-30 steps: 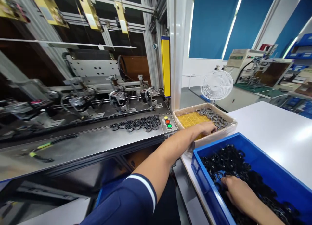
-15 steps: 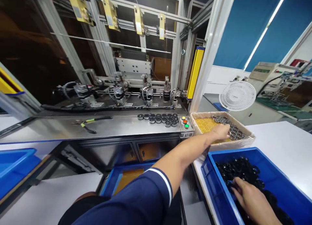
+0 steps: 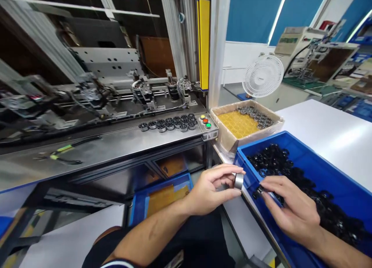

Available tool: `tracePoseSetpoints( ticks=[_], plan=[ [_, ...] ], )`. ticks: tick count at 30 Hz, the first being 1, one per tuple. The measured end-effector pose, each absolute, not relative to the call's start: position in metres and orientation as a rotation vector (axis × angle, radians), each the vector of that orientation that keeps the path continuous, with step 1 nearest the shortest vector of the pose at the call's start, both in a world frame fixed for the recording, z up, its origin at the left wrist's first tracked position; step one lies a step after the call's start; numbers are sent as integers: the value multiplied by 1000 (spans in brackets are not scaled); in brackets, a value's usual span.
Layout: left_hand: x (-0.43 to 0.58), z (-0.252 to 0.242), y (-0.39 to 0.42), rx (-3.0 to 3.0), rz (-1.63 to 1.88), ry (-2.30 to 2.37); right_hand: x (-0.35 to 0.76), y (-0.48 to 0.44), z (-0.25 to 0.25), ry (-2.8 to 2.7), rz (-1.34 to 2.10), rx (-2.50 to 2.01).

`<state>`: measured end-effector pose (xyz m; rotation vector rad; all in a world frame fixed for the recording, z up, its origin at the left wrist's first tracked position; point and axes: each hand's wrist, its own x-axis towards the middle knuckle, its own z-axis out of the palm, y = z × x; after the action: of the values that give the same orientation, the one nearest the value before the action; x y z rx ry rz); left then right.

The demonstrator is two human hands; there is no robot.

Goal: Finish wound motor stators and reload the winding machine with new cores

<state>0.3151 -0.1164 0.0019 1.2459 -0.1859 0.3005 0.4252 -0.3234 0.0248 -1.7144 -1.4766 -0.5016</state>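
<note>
Between thumb and fingers, my left hand [image 3: 210,188] pinches a silvery metal ring [image 3: 238,181]. Just to its right, my right hand [image 3: 290,204] grips a small black plastic part [image 3: 257,192] by the blue bin's near-left edge. The two pieces face each other with a gap between them. Many similar black parts [image 3: 273,159] lie heaped in the blue bin [image 3: 293,140]. Behind it, a plastic-lined carton [image 3: 232,142] holds grey metal rings [image 3: 258,117] along its right side, on a yellow layer.
A row of assembled black-and-silver rings [image 3: 170,123] sits on the steel ledge beside a button box [image 3: 207,124]. Cutting pliers [image 3: 65,153] lie further left. A yellow safety post [image 3: 204,43] and a white fan [image 3: 263,76] stand behind. Another blue bin [image 3: 136,206] is underneath.
My left hand has come out of the carton with a metal ring. My right hand has lifted from the heap with a black part. The view has turned rightward and down.
</note>
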Motion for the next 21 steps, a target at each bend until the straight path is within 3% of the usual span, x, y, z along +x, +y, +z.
tracePoseSetpoints(
  ticks=[21],
  plan=[
    [325,2,-139,1063,60,52,418,-323,29,-1423,-310,-1660]
  ],
)
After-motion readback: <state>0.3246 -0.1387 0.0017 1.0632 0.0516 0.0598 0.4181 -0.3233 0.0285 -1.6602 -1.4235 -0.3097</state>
